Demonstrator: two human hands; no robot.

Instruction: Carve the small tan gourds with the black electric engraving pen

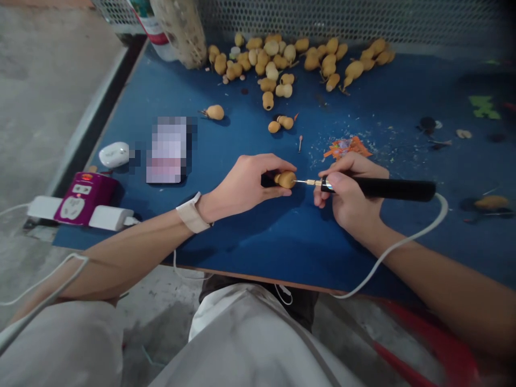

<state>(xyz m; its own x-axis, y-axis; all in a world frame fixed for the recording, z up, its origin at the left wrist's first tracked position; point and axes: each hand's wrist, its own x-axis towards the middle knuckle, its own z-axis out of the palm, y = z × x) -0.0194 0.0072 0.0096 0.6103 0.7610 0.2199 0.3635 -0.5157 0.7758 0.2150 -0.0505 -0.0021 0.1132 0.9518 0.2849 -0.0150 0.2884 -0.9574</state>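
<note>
My left hand (pixel 258 180) grips a small tan gourd (pixel 287 179) between thumb and fingers, just above the blue table. In my right hand (pixel 350 188) is a black pen-shaped rotary tool (pixel 397 189), held like a pencil, with a white cord trailing from its back end. Its thin metal bit points left and meets the gourd's right end; whether it has gone in I cannot tell. Beyond my right hand lies a crumpled orange wrapper (pixel 350 147) among pale shavings. A small pink-tipped bit (pixel 300 143) rests on the table near the gourd.
Several small gourds (pixel 262 59) are heaped along the back, by a perforated metal panel (pixel 322 21). A single gourd (pixel 215 112) lies nearer. To the left are a blurred-out phone (pixel 167 153), a white case (pixel 114 155) and a purple power adapter (pixel 83 199). The white cord (pixel 403 244) crosses my right forearm.
</note>
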